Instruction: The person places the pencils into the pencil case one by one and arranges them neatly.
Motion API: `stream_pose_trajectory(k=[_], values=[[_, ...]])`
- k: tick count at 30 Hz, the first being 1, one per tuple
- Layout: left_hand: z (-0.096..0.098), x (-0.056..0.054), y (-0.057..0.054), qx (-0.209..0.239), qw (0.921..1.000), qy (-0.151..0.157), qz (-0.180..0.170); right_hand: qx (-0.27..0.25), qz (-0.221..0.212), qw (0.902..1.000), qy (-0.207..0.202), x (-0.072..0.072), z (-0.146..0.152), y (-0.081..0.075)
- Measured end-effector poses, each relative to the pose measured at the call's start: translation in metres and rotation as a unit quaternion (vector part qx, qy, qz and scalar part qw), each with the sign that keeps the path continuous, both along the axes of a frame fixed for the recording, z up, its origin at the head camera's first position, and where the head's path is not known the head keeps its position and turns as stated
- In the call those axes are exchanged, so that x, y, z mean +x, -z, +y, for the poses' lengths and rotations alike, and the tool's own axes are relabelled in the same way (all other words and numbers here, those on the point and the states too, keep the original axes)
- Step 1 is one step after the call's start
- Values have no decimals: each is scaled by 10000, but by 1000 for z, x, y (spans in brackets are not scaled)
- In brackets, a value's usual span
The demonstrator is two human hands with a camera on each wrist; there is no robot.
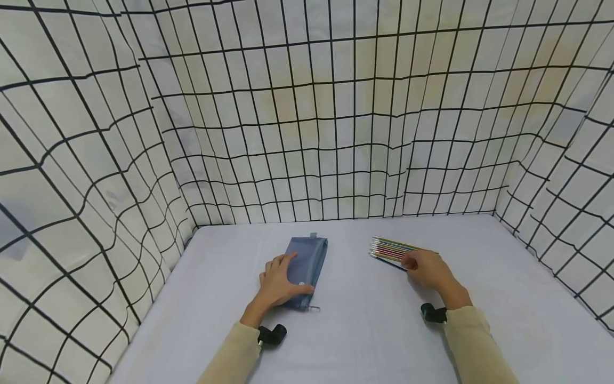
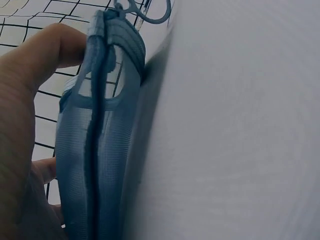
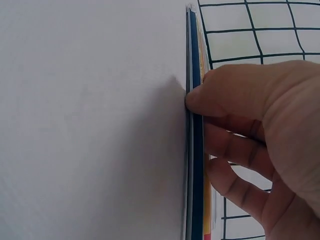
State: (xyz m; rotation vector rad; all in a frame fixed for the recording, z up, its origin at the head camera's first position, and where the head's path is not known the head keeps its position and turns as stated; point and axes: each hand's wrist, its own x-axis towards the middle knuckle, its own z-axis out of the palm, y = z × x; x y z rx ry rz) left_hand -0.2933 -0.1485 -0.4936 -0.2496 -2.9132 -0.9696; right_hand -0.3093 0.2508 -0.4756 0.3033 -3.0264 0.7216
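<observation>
A translucent blue zip pouch (image 1: 307, 266) lies on the white table toward the left. My left hand (image 1: 282, 282) rests across it, fingers spread over its left side and thumb near its right edge. In the left wrist view, the pouch's zipper side (image 2: 97, 150) faces the camera and the bent thumb (image 2: 65, 45) touches its top. To the right, several colored pencils (image 1: 390, 248) lie side by side. My right hand (image 1: 428, 269) is at their right end, thumb and fingers pinching a dark blue pencil (image 3: 198, 175) along the near edge of the row.
A white cloth covers the table (image 1: 355, 341). White walls with a black grid (image 1: 336, 133) enclose its back and sides. A zipper pull (image 1: 314, 308) sticks out at the pouch's near end. Black wrist cameras (image 1: 272, 335) sit at both cuffs.
</observation>
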Motion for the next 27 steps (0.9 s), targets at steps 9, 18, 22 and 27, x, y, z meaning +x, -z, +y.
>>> stream_pose_trajectory(k=[9,18,22,27], values=[[-1,1,4,173,9999,-13,5,-371,-245,9990,16,0,-5,0],[-3,0,3,248,9996,-54,79,-1145,-392,9926,40,-5,-9,-3],[-3,-1,4,262,9996,-47,69,-1503,-541,9871,108,-5,-12,-3],[-3,-3,4,253,9996,-58,92,-2168,-830,9726,112,-2,-17,-2]])
